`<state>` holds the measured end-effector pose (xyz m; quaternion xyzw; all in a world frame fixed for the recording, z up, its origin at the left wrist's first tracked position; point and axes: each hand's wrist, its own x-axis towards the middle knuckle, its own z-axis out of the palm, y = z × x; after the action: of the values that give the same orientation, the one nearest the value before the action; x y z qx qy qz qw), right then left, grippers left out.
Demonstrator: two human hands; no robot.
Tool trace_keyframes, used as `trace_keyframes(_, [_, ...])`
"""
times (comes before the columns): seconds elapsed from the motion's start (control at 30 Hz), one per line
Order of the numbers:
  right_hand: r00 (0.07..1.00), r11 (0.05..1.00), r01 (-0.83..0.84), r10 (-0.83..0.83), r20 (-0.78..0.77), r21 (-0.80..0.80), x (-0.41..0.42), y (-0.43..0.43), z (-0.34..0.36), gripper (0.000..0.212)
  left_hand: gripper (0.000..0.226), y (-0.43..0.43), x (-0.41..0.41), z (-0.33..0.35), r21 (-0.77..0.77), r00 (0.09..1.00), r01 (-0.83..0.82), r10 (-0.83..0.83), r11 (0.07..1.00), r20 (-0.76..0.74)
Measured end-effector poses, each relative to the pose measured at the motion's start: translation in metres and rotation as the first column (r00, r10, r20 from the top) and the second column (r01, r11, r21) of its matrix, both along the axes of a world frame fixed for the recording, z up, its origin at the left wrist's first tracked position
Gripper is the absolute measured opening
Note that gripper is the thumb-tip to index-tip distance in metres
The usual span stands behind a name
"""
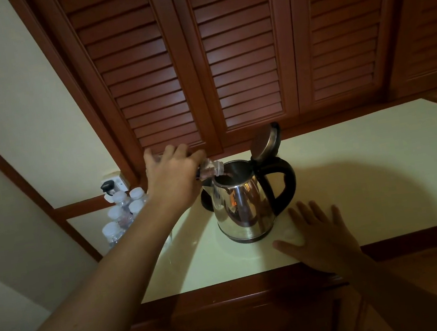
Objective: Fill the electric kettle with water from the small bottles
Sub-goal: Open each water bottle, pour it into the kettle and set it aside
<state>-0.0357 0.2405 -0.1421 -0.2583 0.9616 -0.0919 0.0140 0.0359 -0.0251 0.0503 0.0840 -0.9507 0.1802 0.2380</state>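
Louvered cupboard doors (241,57) behind pale counter (368,171) w/ steel kettle (241,204), lid (264,141) up, L hand (173,177) wrapped round small bottle (210,168) tipped neck-first into kettle mouth, R hand (321,232) flat, fingers spread, on counter beside kettle, capped bottles (124,213) at left.

- There is just 1 view, from a camera worn on the person's head, standing close at the front edge of the cream countertop (368,171).
- It faces forward and down, toward the louvered wooden doors (237,49) behind the counter.
- The lens is wide: door lines splay outward, and both forearms enter from the bottom corners.
- The steel electric kettle (241,204) sits near frame centre, within arm's reach.
- Capped water bottles (125,210) sit at the left margin.
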Motion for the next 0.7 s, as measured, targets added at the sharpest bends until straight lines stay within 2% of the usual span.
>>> trace_keyframes(0.5, [1.0, 1.0, -0.001, 0.001, 0.013, -0.002, 0.0, 0.001, 0.001, 0.109, 0.055, 0.004, -0.009, 0.005, -0.196, 0.998, 0.063, -0.058, 0.979, 0.031])
trace_keyframes(0.7, [1.0, 1.0, -0.003, 0.003, -0.008, -0.016, 0.001, 0.001, -0.001, 0.108, 0.058, 0.006, -0.01, 0.011, -0.291, 0.989, 0.147, -0.132, 0.946, 0.068])
